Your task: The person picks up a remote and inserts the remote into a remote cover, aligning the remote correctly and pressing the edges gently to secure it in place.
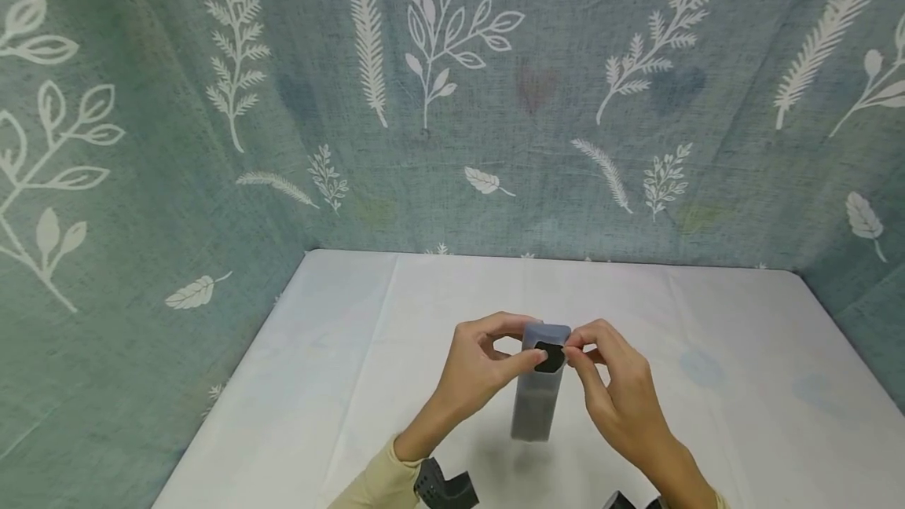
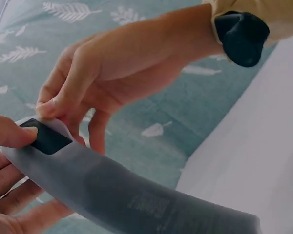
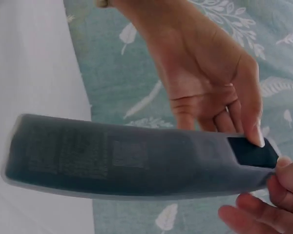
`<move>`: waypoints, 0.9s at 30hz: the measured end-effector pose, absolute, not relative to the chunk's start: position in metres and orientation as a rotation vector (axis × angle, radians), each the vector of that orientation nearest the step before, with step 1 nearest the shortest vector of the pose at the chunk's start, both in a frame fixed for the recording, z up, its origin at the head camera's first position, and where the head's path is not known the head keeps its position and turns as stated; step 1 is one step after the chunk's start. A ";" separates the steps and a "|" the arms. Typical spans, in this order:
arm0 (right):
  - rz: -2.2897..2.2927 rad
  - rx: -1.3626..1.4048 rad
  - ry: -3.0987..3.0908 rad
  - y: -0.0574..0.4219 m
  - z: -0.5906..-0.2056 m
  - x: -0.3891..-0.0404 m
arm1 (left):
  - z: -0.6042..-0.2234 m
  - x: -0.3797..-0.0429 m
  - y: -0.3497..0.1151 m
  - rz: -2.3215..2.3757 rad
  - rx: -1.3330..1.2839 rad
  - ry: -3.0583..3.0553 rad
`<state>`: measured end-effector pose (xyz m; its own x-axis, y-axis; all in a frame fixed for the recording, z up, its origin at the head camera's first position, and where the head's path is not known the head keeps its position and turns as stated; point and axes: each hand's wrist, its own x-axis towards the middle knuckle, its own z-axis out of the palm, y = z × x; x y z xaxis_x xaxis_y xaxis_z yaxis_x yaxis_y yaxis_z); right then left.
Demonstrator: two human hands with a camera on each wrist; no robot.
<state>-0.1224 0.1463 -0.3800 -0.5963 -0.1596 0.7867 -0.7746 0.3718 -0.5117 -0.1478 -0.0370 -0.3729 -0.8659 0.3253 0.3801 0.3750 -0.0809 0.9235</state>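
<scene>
A tall translucent grey case (image 1: 536, 403) stands upright on the white table (image 1: 339, 383), with a black patch (image 1: 549, 357) near its top. My left hand (image 1: 525, 344) pinches the case's top from the left, thumb on the black patch and fingers behind. My right hand (image 1: 574, 346) pinches the top right corner beside the patch. The left wrist view shows my left thumb (image 2: 12, 135) pressing the black patch (image 2: 49, 140), with my right hand's fingertips (image 2: 49, 108) at the case's top edge. In the right wrist view the case (image 3: 122, 153) lies across the frame, and a left fingertip (image 3: 256, 136) touches the black patch (image 3: 251, 152).
Teal cloth with white leaf prints (image 1: 452, 100) walls the table at the back and on both sides. A black wrist mount (image 1: 441, 485) sits at my left sleeve at the bottom edge, and another (image 1: 622, 501) shows by my right wrist.
</scene>
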 end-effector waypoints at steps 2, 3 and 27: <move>1.344 0.829 -1.991 0.147 -0.380 -0.123 | -0.372 -0.148 -0.039 -2.175 -0.820 -2.093; 1.409 0.840 -1.997 0.148 -0.380 -0.122 | -0.371 -0.148 -0.039 -2.195 -0.824 -2.087; 1.815 0.661 -2.118 0.157 -0.386 -0.130 | -0.380 -0.146 -0.039 -2.140 -0.699 -2.138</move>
